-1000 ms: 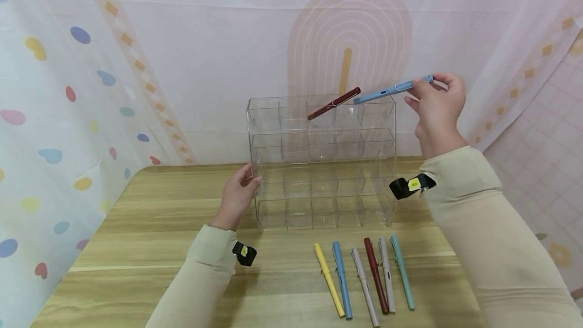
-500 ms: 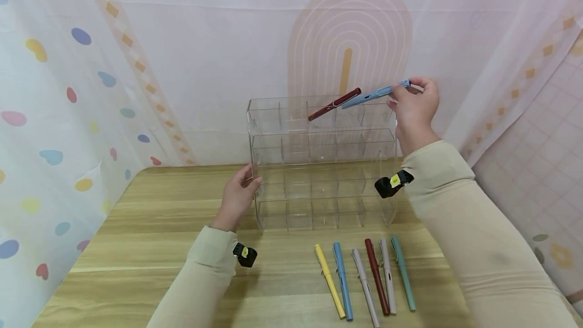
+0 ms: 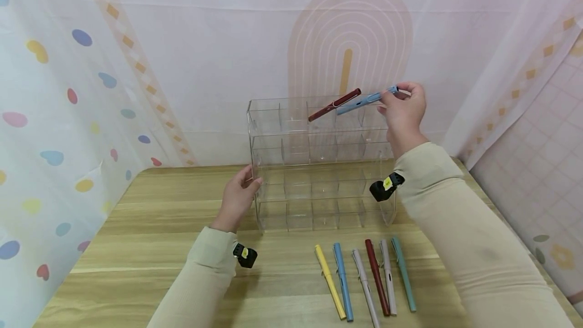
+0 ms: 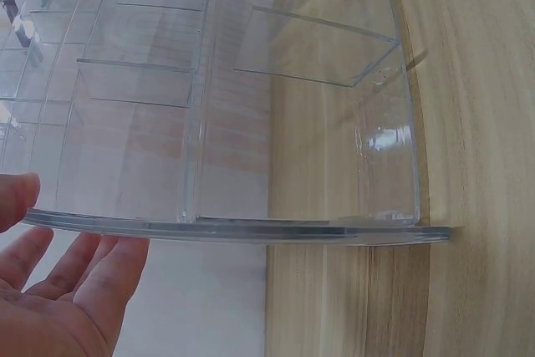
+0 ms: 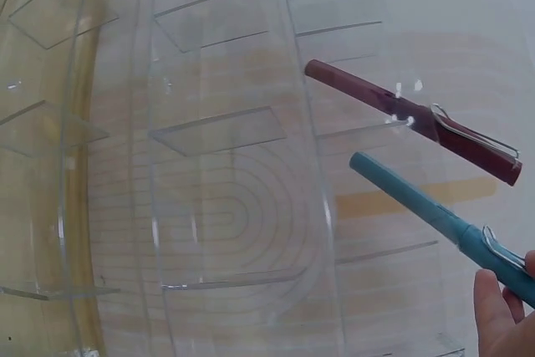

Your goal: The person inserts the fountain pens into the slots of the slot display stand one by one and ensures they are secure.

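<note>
A clear acrylic rack [image 3: 323,166] with tiers of small compartments stands upright on the wooden table. My left hand [image 3: 238,196] holds its left side panel, thumb on one face and fingers on the other in the left wrist view. Up at the top tier, my right hand [image 3: 407,113] pinches a light blue pen [image 3: 366,101] by its clip end. The pen slants down leftward, its lower end over the top row. Just left of it, a dark red pen [image 3: 334,105] leans in a top compartment, as the right wrist view also shows.
In front of the rack lie several pens side by side: a yellow pen [image 3: 330,281], a blue pen [image 3: 343,282], two pale lilac ones, a dark red one and a teal pen [image 3: 404,274]. A patterned curtain [image 3: 205,65] hangs behind the table [image 3: 173,206].
My right hand has moved left and slightly down with the light blue pen, bringing its lower end over the top row beside the dark red pen. My left hand has stayed put.
</note>
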The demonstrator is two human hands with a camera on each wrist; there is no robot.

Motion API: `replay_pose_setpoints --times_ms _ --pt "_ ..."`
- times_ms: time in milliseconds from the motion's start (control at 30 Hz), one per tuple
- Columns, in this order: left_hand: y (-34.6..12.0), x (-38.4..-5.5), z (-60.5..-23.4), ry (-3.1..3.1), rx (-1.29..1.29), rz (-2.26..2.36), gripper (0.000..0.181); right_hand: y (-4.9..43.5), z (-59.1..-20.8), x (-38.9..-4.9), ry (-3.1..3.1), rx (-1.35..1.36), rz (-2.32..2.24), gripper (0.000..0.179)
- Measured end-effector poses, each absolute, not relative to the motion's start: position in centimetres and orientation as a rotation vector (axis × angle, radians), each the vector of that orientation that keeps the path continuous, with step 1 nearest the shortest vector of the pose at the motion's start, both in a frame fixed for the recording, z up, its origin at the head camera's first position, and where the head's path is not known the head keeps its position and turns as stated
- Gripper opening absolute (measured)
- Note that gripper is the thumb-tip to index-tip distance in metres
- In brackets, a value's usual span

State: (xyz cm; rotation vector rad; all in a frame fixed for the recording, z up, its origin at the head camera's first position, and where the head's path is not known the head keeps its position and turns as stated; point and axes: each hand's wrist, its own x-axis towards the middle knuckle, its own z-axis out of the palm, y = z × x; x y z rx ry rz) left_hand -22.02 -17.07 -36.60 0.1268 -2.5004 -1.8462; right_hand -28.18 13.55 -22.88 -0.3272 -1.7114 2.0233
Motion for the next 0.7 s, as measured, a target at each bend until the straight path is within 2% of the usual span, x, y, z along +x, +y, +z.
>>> replay_pose_setpoints --times_ms 700 --pt "-17.23 -21.85 -36.68 -2.495 0.120 -1.864 0.056 12.84 -23.50 -28.62 -1.789 -0.271 1.974 0.028"
